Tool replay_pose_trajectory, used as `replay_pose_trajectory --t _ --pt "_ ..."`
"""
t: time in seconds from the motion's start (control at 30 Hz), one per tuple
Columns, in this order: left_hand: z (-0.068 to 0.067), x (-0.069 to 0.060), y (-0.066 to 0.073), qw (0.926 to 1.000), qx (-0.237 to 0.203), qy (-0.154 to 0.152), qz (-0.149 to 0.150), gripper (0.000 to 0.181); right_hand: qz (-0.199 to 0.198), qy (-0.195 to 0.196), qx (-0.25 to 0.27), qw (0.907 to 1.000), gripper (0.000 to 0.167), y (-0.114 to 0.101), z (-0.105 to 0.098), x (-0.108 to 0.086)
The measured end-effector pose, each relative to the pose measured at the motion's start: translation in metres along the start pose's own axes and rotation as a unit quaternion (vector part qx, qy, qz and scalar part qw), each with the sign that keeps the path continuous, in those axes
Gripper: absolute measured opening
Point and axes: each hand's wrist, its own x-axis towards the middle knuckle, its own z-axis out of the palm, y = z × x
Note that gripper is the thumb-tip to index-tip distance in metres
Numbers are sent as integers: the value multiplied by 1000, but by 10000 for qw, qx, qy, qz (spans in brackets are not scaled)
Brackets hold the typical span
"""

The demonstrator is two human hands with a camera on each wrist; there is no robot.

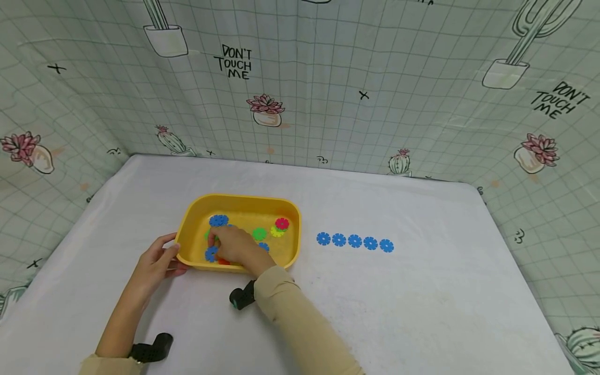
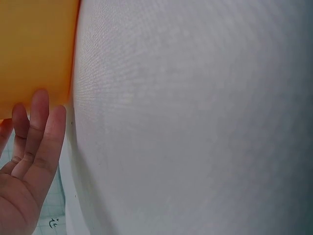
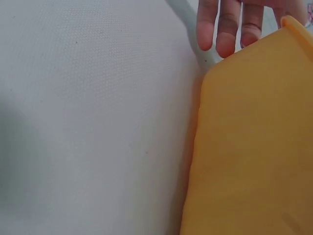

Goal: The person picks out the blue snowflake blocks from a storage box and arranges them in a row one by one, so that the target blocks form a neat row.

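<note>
In the head view, a yellow plastic tray [image 1: 239, 203] stands left of centre on a white-covered table. It contains flat, notched flower-shaped discs: blue discs [image 1: 219, 221], a green disc [image 1: 259, 234], a pink-red disc [image 1: 282, 223], a yellow disc [image 1: 277, 232] and a partly covered red one [image 1: 224, 262]. My left hand [image 1: 157, 260] holds the tray's left front corner, thumb by the rim, fingertips against the outer wall. Reaching over the front rim, my right hand [image 1: 236, 247] has its fingers bent down among the discs, near a blue disc [image 1: 211, 254]. Whether its fingertips grip one is hidden.
Right of the tray, several blue discs [image 1: 354, 241] lie spaced in a row on the white tablecloth [image 1: 422, 302]. A patterned cloth [image 1: 319, 125] hangs behind the table and along its sides. Both wrists carry a black device [image 1: 154, 350].
</note>
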Motion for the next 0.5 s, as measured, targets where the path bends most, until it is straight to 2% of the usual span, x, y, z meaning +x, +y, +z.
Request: replay_pose_trajectory --t 0.1,0.2,0.3,0.5 --pt "0 0 -1 10000 -37 6 10 52 -71 62 335 9994 12 3 -4 -4" --pt "0 1 -2 10000 -73 52 6 52 -190 153 905 9956 9 6 -11 -13" --pt "1 1 -2 10000 -52 56 -17 52 -343 282 1477 9880 8 10 -20 -24" --pt "1 0 1 10000 38 32 -57 53 -647 583 2176 9721 5 19 -35 -49"
